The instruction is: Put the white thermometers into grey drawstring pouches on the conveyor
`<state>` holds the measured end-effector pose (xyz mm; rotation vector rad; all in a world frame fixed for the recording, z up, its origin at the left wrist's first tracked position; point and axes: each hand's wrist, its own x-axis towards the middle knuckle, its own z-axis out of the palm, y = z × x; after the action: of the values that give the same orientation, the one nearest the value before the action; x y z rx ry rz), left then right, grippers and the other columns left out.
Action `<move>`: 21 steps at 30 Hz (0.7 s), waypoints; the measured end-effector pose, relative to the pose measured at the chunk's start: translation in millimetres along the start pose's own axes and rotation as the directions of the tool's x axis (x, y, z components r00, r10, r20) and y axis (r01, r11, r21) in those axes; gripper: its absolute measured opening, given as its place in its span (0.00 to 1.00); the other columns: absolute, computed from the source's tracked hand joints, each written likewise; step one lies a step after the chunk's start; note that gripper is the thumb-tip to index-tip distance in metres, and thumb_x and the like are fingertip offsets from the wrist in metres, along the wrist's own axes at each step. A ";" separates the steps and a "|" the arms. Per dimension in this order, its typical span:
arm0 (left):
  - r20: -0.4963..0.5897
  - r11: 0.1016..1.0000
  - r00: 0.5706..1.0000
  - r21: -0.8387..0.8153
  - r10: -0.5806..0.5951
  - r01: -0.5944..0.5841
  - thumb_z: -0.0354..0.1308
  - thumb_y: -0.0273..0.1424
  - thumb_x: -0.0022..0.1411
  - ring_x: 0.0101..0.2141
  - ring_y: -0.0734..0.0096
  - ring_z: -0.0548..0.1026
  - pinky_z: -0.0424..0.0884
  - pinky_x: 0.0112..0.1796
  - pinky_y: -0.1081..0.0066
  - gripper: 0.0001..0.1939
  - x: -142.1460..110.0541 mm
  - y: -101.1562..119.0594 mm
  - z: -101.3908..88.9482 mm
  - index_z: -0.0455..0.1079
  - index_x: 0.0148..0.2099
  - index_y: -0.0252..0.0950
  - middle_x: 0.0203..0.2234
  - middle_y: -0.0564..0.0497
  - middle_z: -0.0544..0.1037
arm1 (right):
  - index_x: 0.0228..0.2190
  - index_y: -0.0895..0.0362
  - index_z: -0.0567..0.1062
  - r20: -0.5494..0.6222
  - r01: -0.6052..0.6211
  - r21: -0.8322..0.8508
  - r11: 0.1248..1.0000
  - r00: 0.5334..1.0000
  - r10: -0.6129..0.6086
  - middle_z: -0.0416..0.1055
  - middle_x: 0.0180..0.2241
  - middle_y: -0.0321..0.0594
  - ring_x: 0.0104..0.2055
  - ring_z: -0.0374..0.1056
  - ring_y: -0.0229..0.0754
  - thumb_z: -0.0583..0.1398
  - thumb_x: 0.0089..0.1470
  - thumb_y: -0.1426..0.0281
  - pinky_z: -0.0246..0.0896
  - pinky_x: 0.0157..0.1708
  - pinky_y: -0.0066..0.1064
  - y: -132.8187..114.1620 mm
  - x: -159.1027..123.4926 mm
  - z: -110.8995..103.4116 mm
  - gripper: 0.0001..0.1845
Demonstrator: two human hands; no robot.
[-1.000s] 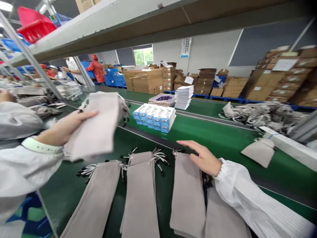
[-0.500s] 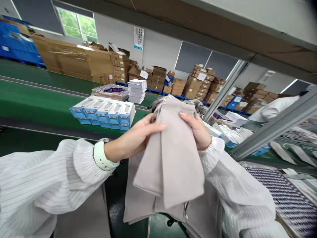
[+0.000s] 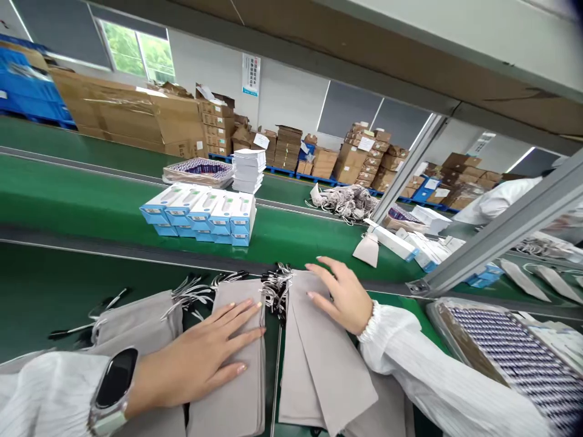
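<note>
Several piles of flat grey drawstring pouches lie in front of me. My left hand (image 3: 204, 352) rests flat, fingers stretched out, on the middle pile of pouches (image 3: 230, 400). Over the top end of the right pile of pouches (image 3: 339, 376), my right hand (image 3: 344, 297) has its fingers spread and holds nothing; whether its fingertips touch the cloth I cannot tell. The top pouches there are slightly fanned. White cords with dark ends (image 3: 276, 288) bunch between the two piles. More pouches (image 3: 141, 321) lie to the left, partly under my left forearm.
Blue-and-white boxes (image 3: 204, 212) stand in rows on the green belt (image 3: 291, 233). Behind them are a stack of white booklets (image 3: 248, 170) and a patterned tray (image 3: 198, 170). A metal post (image 3: 410, 164) rises at right, near a heap of pouches (image 3: 348, 200) and a large patterned tray (image 3: 501, 346).
The pouches that both hands held up are now down on the right pile. My left hand has moved down and left onto the middle pile; my right hand has let go and lowered.
</note>
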<state>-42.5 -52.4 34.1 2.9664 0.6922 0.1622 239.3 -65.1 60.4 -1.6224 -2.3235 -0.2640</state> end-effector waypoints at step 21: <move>-0.214 0.681 0.657 -0.060 -0.723 0.730 0.42 0.38 0.59 0.51 0.56 0.61 0.61 0.48 0.58 0.19 -135.4 -25.0 -4.5 0.57 0.52 0.40 0.53 0.47 0.61 | 0.31 0.54 0.61 -0.244 -0.056 0.748 0.661 0.904 0.352 0.65 0.26 0.35 0.24 0.62 0.36 0.55 0.49 0.64 0.56 0.23 0.29 18.0 14.2 -9.9 0.09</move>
<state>-174.7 -90.1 24.6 2.4414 1.8583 0.4155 253.0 -49.3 74.3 -1.2482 -1.5957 0.3570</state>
